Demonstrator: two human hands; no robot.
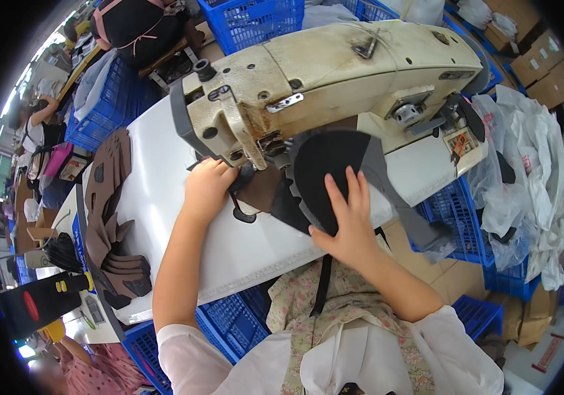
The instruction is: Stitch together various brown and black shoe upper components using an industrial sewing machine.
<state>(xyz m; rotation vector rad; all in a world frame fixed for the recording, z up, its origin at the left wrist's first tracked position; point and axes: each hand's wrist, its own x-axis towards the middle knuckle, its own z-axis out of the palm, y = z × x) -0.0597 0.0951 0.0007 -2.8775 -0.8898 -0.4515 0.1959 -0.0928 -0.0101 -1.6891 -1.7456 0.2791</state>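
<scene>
black fabric piece [318, 168] under right hand's [348, 238] fingertips

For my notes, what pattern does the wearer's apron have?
The apron has pink flowers on beige; head view.

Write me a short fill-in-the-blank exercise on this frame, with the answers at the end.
1. The left hand is near the sewing machine, while the ____ hand lies on the black panel.
2. The brown pieces lie to the ____ of the sewing machine, as the person sees it.
3. The top of the table is coloured ____.
4. The plastic crates around the table are coloured ____.

Missing words: right; left; white; blue.
</scene>
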